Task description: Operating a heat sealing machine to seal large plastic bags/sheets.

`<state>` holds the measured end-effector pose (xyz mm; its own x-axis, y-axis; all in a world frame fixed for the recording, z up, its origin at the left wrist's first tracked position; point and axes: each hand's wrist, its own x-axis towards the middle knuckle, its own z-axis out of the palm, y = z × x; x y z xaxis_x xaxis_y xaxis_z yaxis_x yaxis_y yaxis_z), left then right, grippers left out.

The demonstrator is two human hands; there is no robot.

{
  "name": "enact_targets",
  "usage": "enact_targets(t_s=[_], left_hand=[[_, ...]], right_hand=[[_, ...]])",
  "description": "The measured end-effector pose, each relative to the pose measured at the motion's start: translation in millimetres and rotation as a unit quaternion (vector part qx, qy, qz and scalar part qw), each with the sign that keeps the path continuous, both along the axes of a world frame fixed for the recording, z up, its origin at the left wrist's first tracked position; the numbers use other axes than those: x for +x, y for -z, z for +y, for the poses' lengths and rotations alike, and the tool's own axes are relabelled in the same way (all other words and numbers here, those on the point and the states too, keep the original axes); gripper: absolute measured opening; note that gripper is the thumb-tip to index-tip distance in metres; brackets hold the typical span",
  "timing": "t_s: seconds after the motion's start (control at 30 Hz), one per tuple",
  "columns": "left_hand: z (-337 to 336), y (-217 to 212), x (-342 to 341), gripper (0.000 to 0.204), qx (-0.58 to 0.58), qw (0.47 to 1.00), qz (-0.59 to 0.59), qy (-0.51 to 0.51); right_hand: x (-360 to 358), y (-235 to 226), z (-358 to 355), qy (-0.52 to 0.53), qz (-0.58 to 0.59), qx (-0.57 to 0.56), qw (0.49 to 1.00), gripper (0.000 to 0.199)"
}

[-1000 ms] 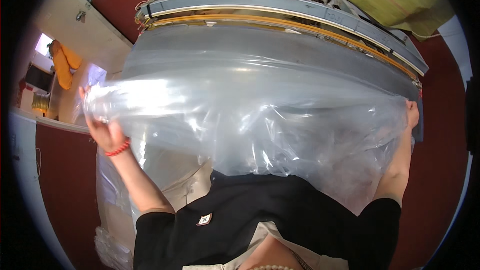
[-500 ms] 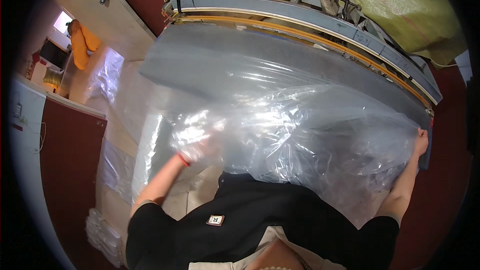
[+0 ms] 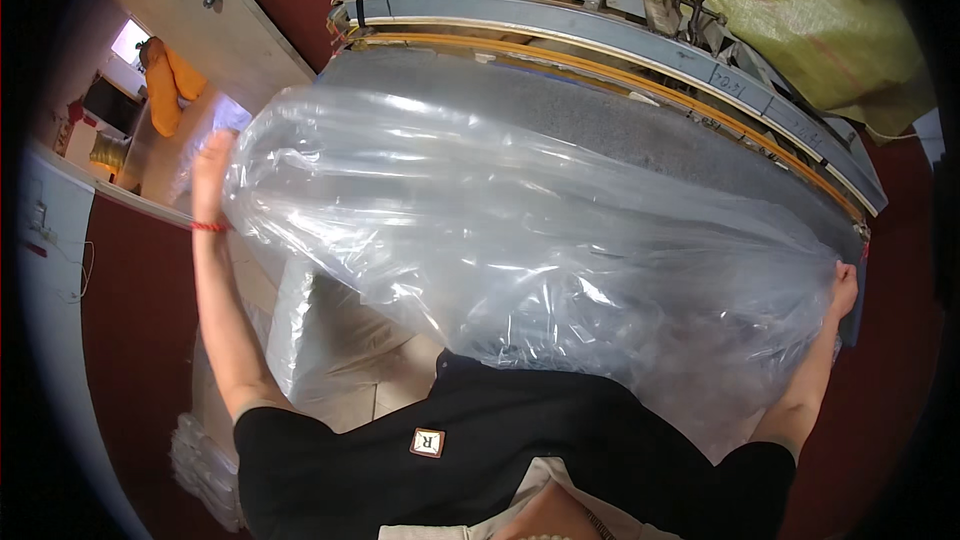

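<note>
Clr film (image 3: 480,220) over gry tbl (image 3: 560,105), door (image 3: 235,25) L

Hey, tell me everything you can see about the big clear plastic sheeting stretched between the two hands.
The plastic sheeting is see-through, thin-looking and glossy, full of creases and bright glints. The left hand holds its left edge and the right hand its right edge. Long folds run across its upper part; its lower middle is crumpled, near the black shirt. It spans part of the gray table. Whether it is one layer or several can't be told.
</note>
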<state>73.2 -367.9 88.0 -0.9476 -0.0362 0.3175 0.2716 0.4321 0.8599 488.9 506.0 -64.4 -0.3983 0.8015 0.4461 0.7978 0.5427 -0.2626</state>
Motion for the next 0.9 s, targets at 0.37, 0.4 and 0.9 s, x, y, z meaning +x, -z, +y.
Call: enact_targets(t_s=[0.37, 0.4, 0.9], left_hand=[[74, -175, -50, 0.014, -0.449, 0.689, 0.551, -0.138], [115, -151, -26, 0.014, -0.336, 0.820, 0.461, 0.036], [142, 95, 3, 0.043, -0.413, 0.873, 0.213, 0.147]], right_hand=[[-18, -9, -22, 0.013, 0.017, -0.031, 0.999, 0.030], [-13, -7, -18, 0.011, 0.011, -0.041, 0.999, 0.030], [65, 3, 16, 0.087, -0.007, -0.018, 0.996, 0.037]])
